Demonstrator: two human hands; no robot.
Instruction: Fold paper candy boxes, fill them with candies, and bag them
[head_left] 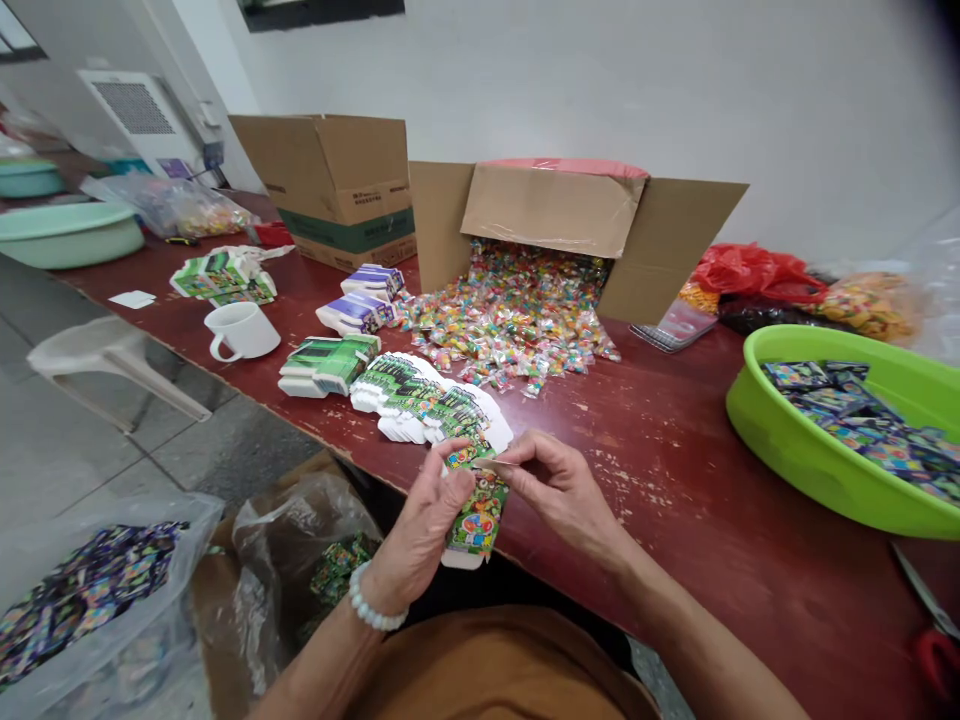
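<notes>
A small green printed carton is in my left hand, with the thumb across its front and the fingers behind. At the carton's upper end, my right hand pinches a thin pale edge that looks like its flap. Just beyond my hands lies a fanned-out row of flat green-and-white cartons. Past that row, a heap of small clear candy packets spills out of an open cardboard box. What my right fingertips cover is hidden.
A white mug, bundled green cartons and purple cartons stand left. A lime-green basin of dark sachets is right, with scissors near it. Bags of packets and a white stool are below left.
</notes>
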